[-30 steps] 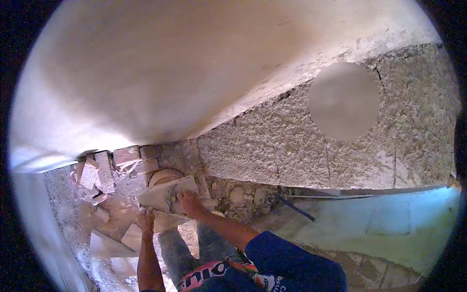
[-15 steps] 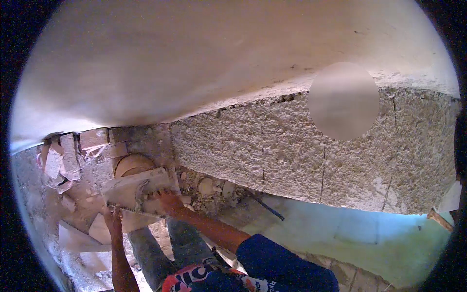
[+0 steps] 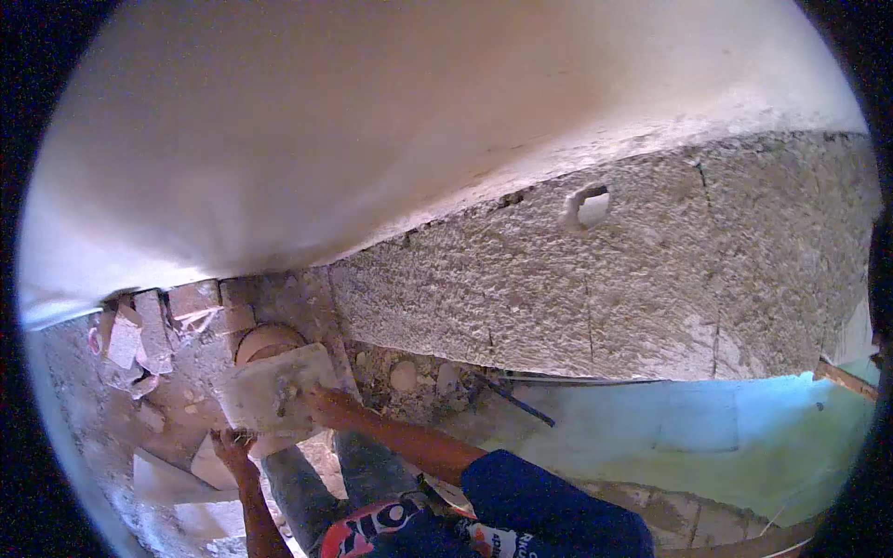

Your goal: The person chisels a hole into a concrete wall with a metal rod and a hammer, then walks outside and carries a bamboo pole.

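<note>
- Bare left hand, near left, at the near edge of a pale, squarish flat slab; pinch unclear.
- Bare right hand at the slab's right side, grip also unclear.
- Slab between both hands, partly covering a tan rounded object.
- Far right, a rough grey-brown wall.

Flat slab blocks the way between left hand and right hand. Round-rimmed object just past its far edge. Broken blocks crowd far left; rough wall bars far right. Legs close near side. Passage left of slab, over dusty ground; pale board low there.
</note>
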`<state>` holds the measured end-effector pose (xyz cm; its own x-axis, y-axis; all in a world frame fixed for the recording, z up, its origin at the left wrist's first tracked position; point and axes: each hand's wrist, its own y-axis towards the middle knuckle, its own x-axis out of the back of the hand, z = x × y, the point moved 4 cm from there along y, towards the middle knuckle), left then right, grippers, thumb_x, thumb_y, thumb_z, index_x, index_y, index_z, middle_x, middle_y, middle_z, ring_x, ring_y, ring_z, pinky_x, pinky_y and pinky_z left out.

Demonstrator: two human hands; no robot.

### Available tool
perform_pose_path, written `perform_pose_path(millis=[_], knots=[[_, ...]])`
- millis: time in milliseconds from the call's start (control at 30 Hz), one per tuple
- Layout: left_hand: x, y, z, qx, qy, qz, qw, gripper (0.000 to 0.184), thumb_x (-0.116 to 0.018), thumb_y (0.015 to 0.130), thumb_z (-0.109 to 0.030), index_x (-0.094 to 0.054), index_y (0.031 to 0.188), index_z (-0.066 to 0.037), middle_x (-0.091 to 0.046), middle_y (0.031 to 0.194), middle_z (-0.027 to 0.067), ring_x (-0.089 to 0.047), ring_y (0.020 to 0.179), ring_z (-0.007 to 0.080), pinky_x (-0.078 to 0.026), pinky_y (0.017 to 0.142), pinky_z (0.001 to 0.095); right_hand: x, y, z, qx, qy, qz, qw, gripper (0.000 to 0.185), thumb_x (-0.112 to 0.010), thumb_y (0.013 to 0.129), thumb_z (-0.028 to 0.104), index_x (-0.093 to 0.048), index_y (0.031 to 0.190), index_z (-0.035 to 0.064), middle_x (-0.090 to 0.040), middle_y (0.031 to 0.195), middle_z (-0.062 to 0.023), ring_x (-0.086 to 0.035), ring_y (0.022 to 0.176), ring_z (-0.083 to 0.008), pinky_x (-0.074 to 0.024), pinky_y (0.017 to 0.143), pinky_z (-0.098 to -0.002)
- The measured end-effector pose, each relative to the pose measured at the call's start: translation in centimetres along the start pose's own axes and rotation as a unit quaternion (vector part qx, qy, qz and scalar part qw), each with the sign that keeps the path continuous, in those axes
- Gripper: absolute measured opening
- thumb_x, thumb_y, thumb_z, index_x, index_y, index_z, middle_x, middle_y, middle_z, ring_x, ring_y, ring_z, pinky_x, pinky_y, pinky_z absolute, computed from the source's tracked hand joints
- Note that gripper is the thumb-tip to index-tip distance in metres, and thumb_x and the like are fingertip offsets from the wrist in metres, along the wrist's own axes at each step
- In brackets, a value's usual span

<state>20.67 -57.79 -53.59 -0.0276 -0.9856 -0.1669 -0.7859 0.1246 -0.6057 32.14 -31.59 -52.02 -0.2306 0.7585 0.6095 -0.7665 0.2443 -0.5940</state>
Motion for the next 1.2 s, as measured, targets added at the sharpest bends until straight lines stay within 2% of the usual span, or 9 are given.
perform_pose_path(millis=[167,233,300,567,833,967,1033,1133,1200], knots=[[1.1,-1.6,-6.0,-0.001,-0.006,0.009,1.000,0.039,-0.053,0.085,-0.030,-0.045,0.115,-0.005,-0.056,0.092,0.0113,-0.060,0.082,0.0215,-0.054,0.064,0.0340,14.3,-10.0,9.8,-0.085,0.365,-0.084,0.923,0.038,-0.060,0.078,0.032,-0.055,0.105,0.0060,-0.061,0.073,-0.0130,-0.058,0.061,-0.0272,-0.0475,0.056,-0.0399],[-0.7,-2.6,-8.6,-0.105,0.122,0.082,0.983,0.037,-0.052,0.086,-0.022,-0.045,0.118,-0.003,-0.055,0.097,0.0122,-0.057,0.090,0.0223,-0.053,0.072,0.0343,15.5,-14.1,6.0,-0.147,0.289,0.003,0.946,0.034,-0.059,0.079,0.031,-0.056,0.102,0.0065,-0.060,0.071,-0.0113,-0.056,0.060,-0.0236,-0.0469,0.056,-0.0388],[-2.6,-2.9,-9.9,0.031,-0.092,0.123,0.988,0.043,-0.056,0.085,-0.019,-0.044,0.122,-0.001,-0.053,0.107,0.0137,-0.053,0.099,0.0244,-0.048,0.084,0.0391,17.5,-17.1,2.1,-0.105,0.178,-0.162,0.965,0.033,-0.060,0.079,0.030,-0.056,0.103,0.0069,-0.059,0.073,-0.0101,-0.055,0.062,-0.0201,-0.0465,0.056,-0.0365],[-24.1,-11.0,-25.3,-0.046,-0.221,0.268,0.937,0.025,-0.044,0.093,-0.034,-0.047,0.100,-0.011,-0.059,0.095,0.0121,-0.060,0.085,0.0239,-0.052,0.072,0.0397,34.4,-32.0,12.1,-0.032,0.103,-0.413,0.904,0.025,-0.064,0.077,0.015,-0.054,0.094,0.0000,-0.058,0.074,-0.0061,-0.054,0.059,-0.0157,-0.0450,0.054,-0.0289],[-31.6,-15.8,-30.9,-0.157,-0.181,0.303,0.922,0.025,-0.038,0.096,-0.030,-0.043,0.102,-0.006,-0.058,0.099,0.0159,-0.061,0.093,0.0273,-0.055,0.072,0.0381,33.2,-33.7,9.9,-0.064,0.286,-0.407,0.865,0.023,-0.065,0.077,0.009,-0.044,0.083,0.0034,-0.052,0.062,-0.0055,-0.048,0.045,-0.0100,-0.0391,0.039,-0.0258],[-28.7,-12.7,-27.0,-0.176,-0.128,0.295,0.931,0.026,-0.039,0.096,-0.028,-0.042,0.105,-0.004,-0.059,0.100,0.0161,-0.061,0.094,0.0274,-0.055,0.073,0.0387,28.3,-31.3,5.5,-0.013,-0.058,-0.392,0.918,0.021,-0.064,0.079,0.014,-0.047,0.085,0.0045,-0.053,0.065,-0.0032,-0.048,0.045,-0.0095,-0.0394,0.040,-0.0250],[-27.1,-12.4,-26.6,-0.113,-0.183,0.270,0.938,0.025,-0.040,0.095,-0.026,-0.042,0.106,-0.004,-0.059,0.100,0.0157,-0.061,0.093,0.0268,-0.055,0.072,0.0379,28.5,-31.7,9.0,-0.096,0.250,-0.327,0.906,0.023,-0.066,0.078,0.016,-0.050,0.090,0.0050,-0.054,0.066,-0.0027,-0.048,0.046,-0.0094,-0.0393,0.040,-0.0243],[-23.6,-10.0,-24.2,-0.205,0.002,0.203,0.957,0.023,-0.042,0.095,-0.025,-0.042,0.105,-0.004,-0.060,0.098,0.0148,-0.062,0.091,0.0255,-0.055,0.070,0.0360,27.1,-29.8,7.8,-0.142,0.267,-0.288,0.908,0.024,-0.066,0.078,0.019,-0.052,0.092,0.0048,-0.054,0.068,-0.0025,-0.048,0.047,-0.0098,-0.0399,0.041,-0.0250],[-20.5,-8.1,-20.8,-0.072,-0.183,0.172,0.965,0.017,-0.043,0.094,-0.025,-0.043,0.101,-0.009,-0.062,0.090,0.0129,-0.063,0.087,0.0233,-0.054,0.066,0.0356,25.0,-28.8,6.4,-0.190,0.275,-0.242,0.911,0.027,-0.067,0.077,0.022,-0.054,0.093,0.0046,-0.055,0.069,-0.0022,-0.049,0.048,-0.0101,-0.0404,0.042,-0.0258]])
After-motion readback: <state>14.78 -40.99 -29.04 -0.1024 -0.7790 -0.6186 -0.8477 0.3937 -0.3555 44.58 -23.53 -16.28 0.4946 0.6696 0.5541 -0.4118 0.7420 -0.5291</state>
